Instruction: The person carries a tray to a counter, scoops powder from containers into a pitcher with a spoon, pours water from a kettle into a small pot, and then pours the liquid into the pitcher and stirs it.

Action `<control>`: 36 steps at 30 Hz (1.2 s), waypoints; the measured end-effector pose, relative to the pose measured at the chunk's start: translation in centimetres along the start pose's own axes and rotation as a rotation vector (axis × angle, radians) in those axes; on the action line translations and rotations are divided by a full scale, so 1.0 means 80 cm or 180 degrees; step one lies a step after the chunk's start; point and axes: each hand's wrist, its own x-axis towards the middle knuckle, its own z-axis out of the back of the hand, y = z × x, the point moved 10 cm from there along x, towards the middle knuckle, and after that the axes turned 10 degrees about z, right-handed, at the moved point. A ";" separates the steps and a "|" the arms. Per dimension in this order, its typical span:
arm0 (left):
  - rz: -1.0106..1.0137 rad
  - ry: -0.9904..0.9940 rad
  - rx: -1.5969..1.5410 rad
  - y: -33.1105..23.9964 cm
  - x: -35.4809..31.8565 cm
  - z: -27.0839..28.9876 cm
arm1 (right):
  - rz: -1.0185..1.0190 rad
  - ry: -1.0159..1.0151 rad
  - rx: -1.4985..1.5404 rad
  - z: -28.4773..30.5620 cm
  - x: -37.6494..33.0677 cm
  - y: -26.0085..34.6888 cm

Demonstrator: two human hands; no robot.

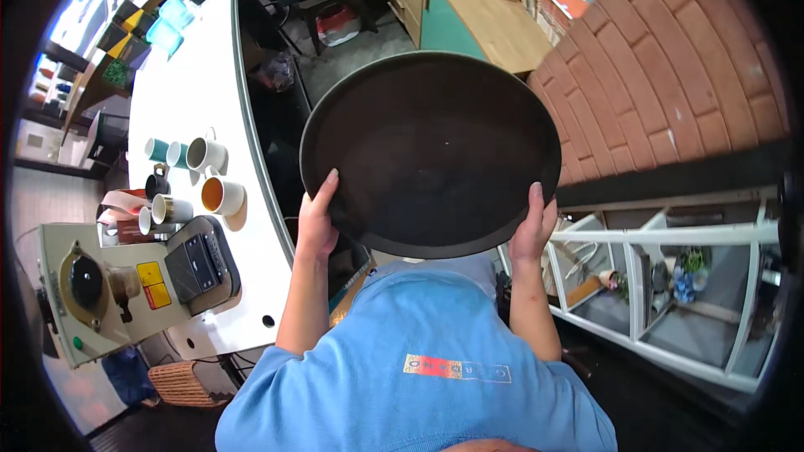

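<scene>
Blue shirt (419, 343) below, both hands grip a round black tray (431, 146) held flat.

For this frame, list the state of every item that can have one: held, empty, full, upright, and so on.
Round dark brown tray: empty, held up at its near rim.
Left hand: gripping the tray's rim.
Right hand: gripping the tray's rim.
Cluster of ceramic mugs: upright on the white counter.
White mug: holds brown liquid.

yellow square label (149, 273) on the machine at my left, red label (159, 295) just below it | dark panel (199, 263) beside them, tilted | orange-to-grey strip label (457, 368) across my blue shirt | red-and-white box (338, 23) on the floor ahead
</scene>
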 end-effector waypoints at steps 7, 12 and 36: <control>0.0045 -0.0348 -0.0293 -0.012 0.098 -0.002 | -0.0248 0.0114 -0.0407 -0.042 0.105 -0.074; 0.0083 -0.0334 -0.0234 -0.048 0.199 -0.035 | 0.0036 0.0163 -0.0570 -0.078 0.202 -0.115; 0.1356 0.1321 0.2017 -0.114 0.809 -0.323 | -0.0848 -0.1558 -0.1581 -0.049 0.415 -0.353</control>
